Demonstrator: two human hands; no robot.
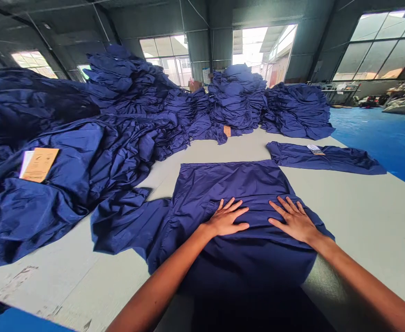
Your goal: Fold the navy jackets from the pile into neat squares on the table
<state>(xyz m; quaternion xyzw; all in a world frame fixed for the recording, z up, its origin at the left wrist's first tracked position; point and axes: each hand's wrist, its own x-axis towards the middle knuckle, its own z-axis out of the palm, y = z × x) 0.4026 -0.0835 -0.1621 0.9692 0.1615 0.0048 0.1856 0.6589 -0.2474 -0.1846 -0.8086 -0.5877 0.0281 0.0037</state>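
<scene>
Pressing down on a dark blue garment (230, 180), two bare hands work in front of me at the near side of the tabletop (371, 207). The left hand (228, 219) lies palm down on the cloth, its grip spread, fingers apart and pinching nothing. The right hand (294, 220) rests beside it, a little apart, its grip just as widely fanned. The garment lies mostly flat beneath them, creased between the palms, and a crumpled sleeve-like part reaches out leftward over the pale surface.

Toward the right edge of the tabletop I see a narrow folded bundle (347, 160) of the same blue cloth, with a white label (314, 150) on top. A big loose heap (67, 138) sprawls across the left side, carrying an orange card (42, 164) that overlaps a whiter one. Tall stacks (238, 99) of blue cloth line the far side, and a small orange tag (227, 131) shows at the foot of the middle one. Behind them stands what looks like a brown box (194, 85); its contents are too small to make out. Past the right edge, the floor (378, 123) is bright blue.
</scene>
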